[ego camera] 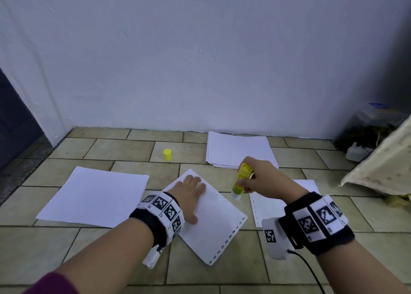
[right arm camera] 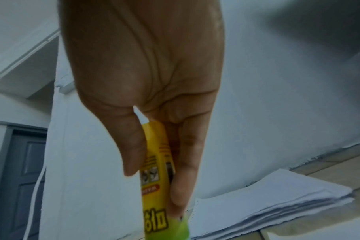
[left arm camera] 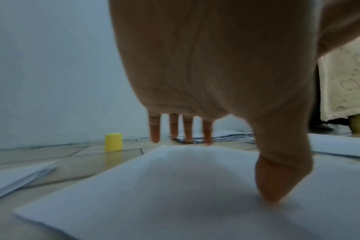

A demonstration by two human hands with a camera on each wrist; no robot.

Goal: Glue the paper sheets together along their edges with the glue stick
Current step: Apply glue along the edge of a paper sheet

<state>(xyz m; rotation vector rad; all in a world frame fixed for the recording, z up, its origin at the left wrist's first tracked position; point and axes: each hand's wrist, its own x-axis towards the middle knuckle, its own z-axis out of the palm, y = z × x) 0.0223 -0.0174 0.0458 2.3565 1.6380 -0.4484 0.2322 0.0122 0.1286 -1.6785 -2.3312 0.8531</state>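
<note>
**Glue stick's uncapped and up, next sheet pinned, nothing stuck on it yet**

From my remote seat, I'll use the middle sheet [ego camera: 213,222] as my landmark: it lies skewed on the tiled floor [ego camera: 66,260], perforated edge toward me. My left hand [ego camera: 189,196] lies flat on its far-left part, fingers straight and spread, thumb tip pressing down too, just holding it still. My right hand [ego camera: 262,178] is curled around the glue stick [ego camera: 241,180], which hangs tip-down just off the sheet's right edge, not touching paper as far as I can tell.

The cap [ego camera: 167,155] stands on the floor beyond the sheet, well apart, so uncapping is done. Left of the sheet there's a pile [ego camera: 95,196] that looks layered in the left wrist view; my guess is those are finished, but I can't confirm any glue. Right of the sheet lies another sheet [ego camera: 266,207], partly under my right wrist. Beyond it, by the wall, sits the stack [ego camera: 240,151], probably still waiting.

So I'd call it somewhere midway: this sheet still needs its edges glued.
</note>
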